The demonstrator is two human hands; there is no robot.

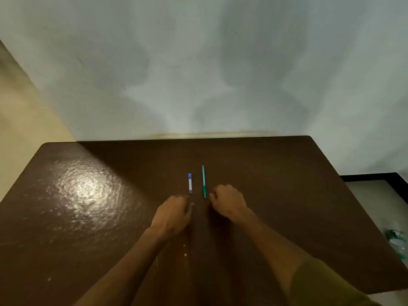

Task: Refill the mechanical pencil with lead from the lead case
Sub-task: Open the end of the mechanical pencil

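Observation:
A green mechanical pencil [203, 181] lies on the dark brown table [276, 173], pointing away from me. Just left of it lies a small blue and white lead case [190, 183], parallel to the pencil. My left hand [174, 214] rests on the table just below the lead case, fingers curled and holding nothing. My right hand [228, 203] rests just right of the pencil's near end, fingers curled under, also with nothing in it. Neither hand touches the pencil or the case.
A pale wall [198, 74] stands right behind the table's far edge. A bright glare patch [86, 191] lies on the table's left side. A plastic bottle [397, 241] sits on the floor past the table's right edge.

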